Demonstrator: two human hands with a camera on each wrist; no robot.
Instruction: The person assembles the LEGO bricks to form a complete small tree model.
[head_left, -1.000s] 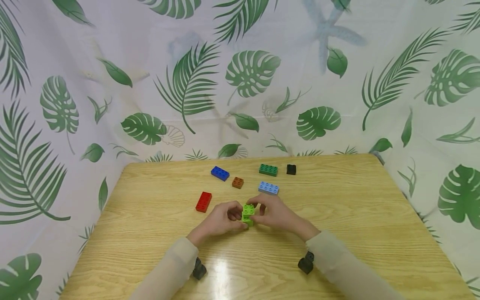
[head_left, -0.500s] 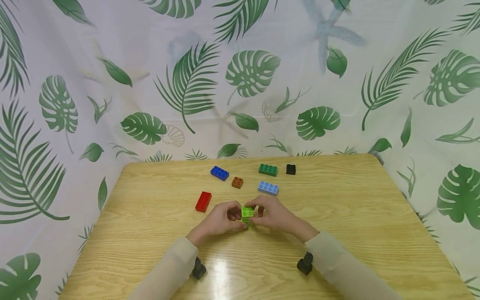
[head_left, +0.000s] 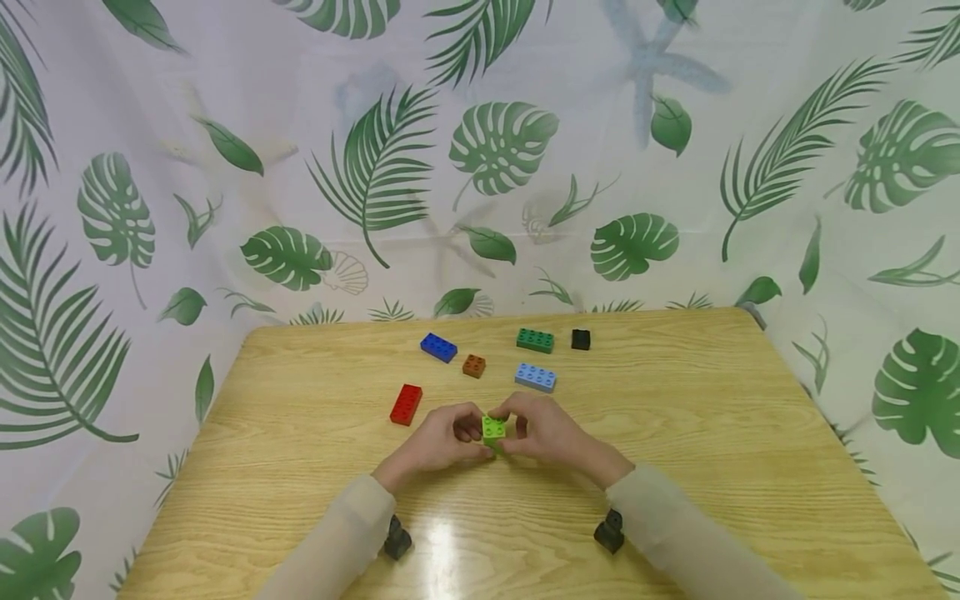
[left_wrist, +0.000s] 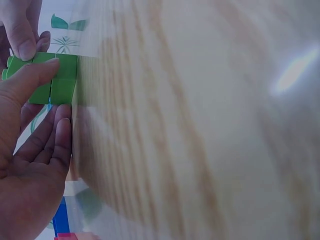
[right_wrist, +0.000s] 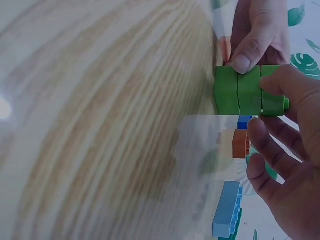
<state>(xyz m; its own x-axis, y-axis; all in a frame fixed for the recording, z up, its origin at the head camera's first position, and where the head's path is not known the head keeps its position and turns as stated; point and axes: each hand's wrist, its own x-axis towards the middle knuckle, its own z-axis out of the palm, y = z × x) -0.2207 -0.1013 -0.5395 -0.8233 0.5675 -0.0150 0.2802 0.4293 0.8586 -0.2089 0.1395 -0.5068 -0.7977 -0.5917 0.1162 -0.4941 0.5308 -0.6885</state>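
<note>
Fingers in the head view: left hand [head_left: 438, 439] and right hand [head_left: 551, 429] pinch a lime-green stack [head_left: 492, 427]; brown brick [head_left: 473, 366] at its 11 o'clock, dark-green brick [head_left: 535, 340] at 1 o'clock. Left wrist view: left thumb [left_wrist: 37, 75] against stack's side. Right wrist view: stack comprises 3 bricks, right thumb [right_wrist: 280, 80] on topmost.

L hand [left_wrist: 31, 167] & R hand [left_wrist: 21, 27] pinch grn brick stack [left_wrist: 62, 82]; blue brick [left_wrist: 61, 220] btm L.
</note>
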